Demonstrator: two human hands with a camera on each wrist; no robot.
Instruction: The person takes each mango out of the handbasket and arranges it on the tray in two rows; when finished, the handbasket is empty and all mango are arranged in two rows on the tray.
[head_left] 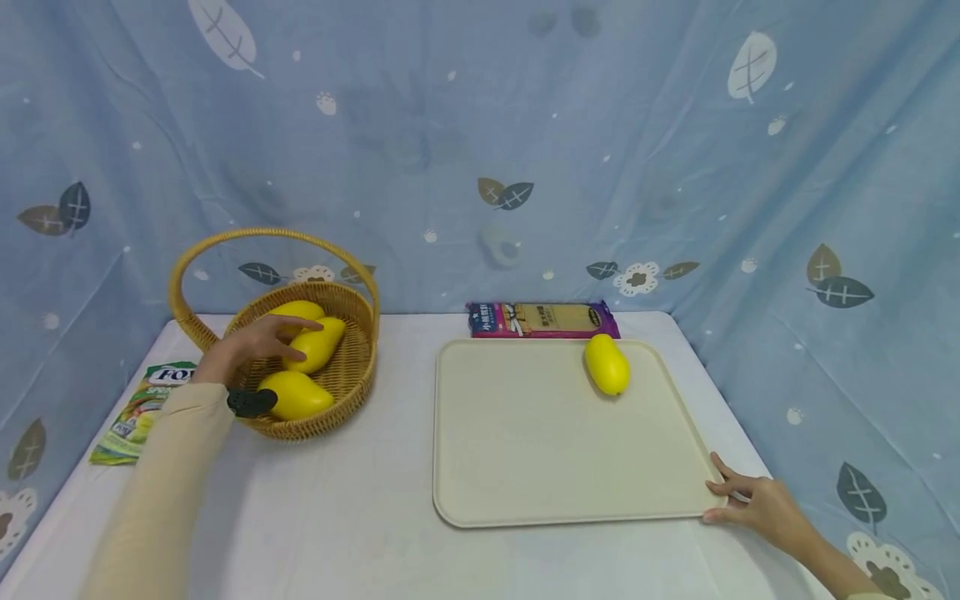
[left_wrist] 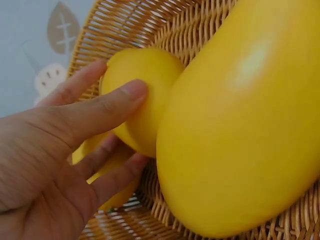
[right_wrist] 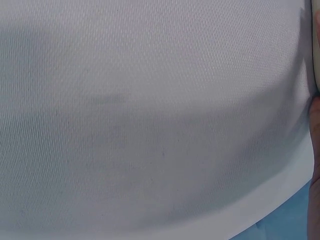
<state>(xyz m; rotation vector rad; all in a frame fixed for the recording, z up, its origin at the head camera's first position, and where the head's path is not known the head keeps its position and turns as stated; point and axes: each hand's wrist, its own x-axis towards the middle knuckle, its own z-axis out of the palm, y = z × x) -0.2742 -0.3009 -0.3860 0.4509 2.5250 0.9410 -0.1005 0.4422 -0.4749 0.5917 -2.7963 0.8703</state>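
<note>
Cream sleeve, left of tray: left hand spreads loosely about yellow fruit in basket, contact uncertain; right hand pinches tray's near-right corner; step seemingly grasping, next calling for tighter closure.

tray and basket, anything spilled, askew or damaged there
Nothing stands out: no spill or damage shows. One yellow mango lies on the beige tray by its far rim, apart from the three mangoes in the wicker basket, but that hardly looks odd.
</note>
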